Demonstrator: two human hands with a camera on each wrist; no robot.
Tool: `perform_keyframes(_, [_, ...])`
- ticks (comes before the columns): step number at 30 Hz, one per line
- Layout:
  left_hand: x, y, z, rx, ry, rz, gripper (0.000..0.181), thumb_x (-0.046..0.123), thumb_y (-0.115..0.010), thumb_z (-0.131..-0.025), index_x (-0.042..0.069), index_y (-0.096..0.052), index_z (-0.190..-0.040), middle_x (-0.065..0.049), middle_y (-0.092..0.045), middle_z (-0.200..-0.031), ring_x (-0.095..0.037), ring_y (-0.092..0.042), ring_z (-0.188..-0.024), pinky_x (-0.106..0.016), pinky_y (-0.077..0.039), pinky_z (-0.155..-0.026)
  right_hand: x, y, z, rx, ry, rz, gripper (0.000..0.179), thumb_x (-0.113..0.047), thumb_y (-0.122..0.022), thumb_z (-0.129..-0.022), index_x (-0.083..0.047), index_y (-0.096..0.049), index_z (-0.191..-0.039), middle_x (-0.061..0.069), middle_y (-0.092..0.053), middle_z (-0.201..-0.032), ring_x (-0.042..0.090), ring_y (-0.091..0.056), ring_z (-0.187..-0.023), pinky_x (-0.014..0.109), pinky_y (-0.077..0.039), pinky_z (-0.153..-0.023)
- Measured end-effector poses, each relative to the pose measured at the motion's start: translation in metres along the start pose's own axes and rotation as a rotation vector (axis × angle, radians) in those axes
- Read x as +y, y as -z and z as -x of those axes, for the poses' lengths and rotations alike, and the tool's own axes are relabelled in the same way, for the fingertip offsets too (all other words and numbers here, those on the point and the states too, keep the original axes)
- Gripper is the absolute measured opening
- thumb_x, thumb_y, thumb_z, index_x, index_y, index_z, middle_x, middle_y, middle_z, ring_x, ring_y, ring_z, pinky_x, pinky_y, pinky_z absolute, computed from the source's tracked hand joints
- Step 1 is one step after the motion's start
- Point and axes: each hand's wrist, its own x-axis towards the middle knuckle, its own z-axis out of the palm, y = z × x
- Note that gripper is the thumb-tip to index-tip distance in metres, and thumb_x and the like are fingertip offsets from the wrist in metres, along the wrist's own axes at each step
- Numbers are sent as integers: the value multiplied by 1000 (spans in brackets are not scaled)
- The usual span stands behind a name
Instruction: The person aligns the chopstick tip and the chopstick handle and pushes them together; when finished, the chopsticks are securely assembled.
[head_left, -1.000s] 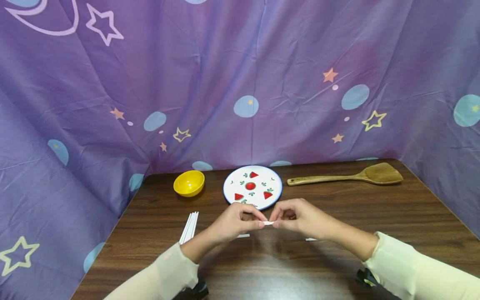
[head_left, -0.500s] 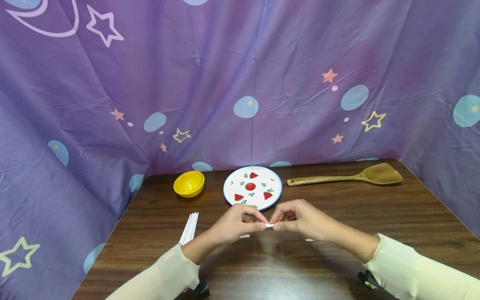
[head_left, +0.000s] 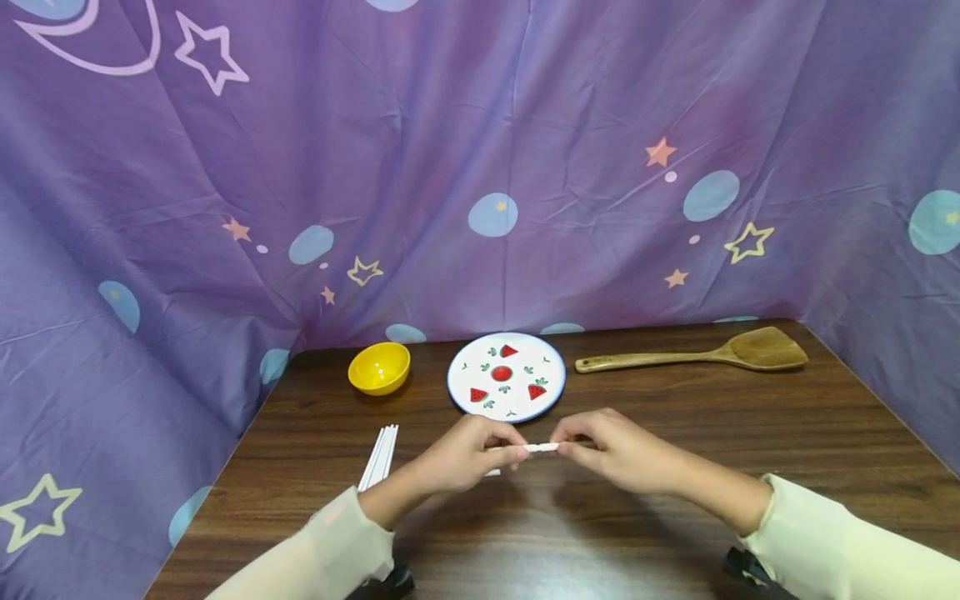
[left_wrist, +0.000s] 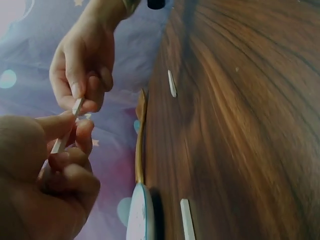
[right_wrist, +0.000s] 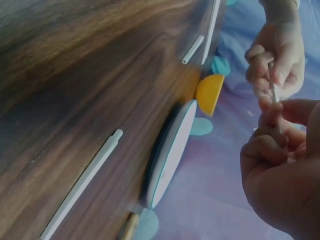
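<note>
A slim white stick (head_left: 542, 447) spans the gap between my hands above the table, lying nearly level. My left hand (head_left: 467, 450) pinches its left end between thumb and fingers. The right hand (head_left: 628, 454) grips the other end the same way. A faint notch shows midway; I cannot tell whether this is one stick or two end to end. Most of its length is hidden inside the hands. Below, another white stick (left_wrist: 187, 220) lies on the wood in the left wrist view, and one with a narrowed tip (right_wrist: 82, 185) in the right wrist view.
Several white sticks (head_left: 378, 457) lie bundled beside my left forearm. Along the back of the wooden table (head_left: 300, 433) stand a yellow bowl (head_left: 379, 369), a plate with watermelon pictures (head_left: 465, 375) and a wooden spatula (head_left: 761, 348). A purple curtain (head_left: 420, 167) hangs behind.
My right hand has shifted slightly right, so the fingertips stand further apart and more of the white stick shows between them. The left hand stays almost in place.
</note>
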Motion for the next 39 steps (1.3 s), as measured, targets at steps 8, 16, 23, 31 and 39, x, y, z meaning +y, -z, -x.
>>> perform_keyframes(8, [1,-1,2,68,-133,-224,19,19,-66,-102,4,-78,-103,-3,-74,-84,0,-60,-76,-20,-52,-75,2,-6,4,126,120,117,10,-7,-70,-97,-16,-74,-98,-14,-64,-78,-4,-53,-67,22,-50,-61])
perform_keyframes(16, [2,-4,0,207,-220,-239,15,14,-69,-99,4,-78,-104,-4,-78,-99,-6,-69,-89,-23,-56,-87,-1,-7,3,250,117,147,12,-3,-72,-94,-11,-77,-101,-12,-68,-78,-2,-60,-70,24,-55,-66])
perform_keyframes(23, [3,-7,0,247,-250,-127,6,8,-71,-97,4,-75,-97,-5,-76,-90,-2,-66,-82,-25,-58,-83,-5,-7,5,277,33,55,12,-7,-74,-94,-12,-79,-103,-13,-74,-83,3,-67,-74,26,-57,-70])
perform_keyframes(31, [6,-8,1,231,-251,-122,5,6,-72,-95,5,-77,-94,-8,-77,-88,1,-61,-75,-22,-57,-73,-4,-13,5,303,33,18,11,-5,-75,-92,-13,-78,-98,-11,-71,-78,3,-64,-73,26,-55,-67])
perform_keyframes(39, [9,-7,-3,242,-279,-141,4,5,-73,-94,5,-78,-94,-8,-78,-89,0,-62,-75,-20,-55,-68,-6,-16,3,332,0,-6,14,-3,-74,-92,-15,-78,-97,-13,-70,-78,3,-65,-74,27,-56,-68])
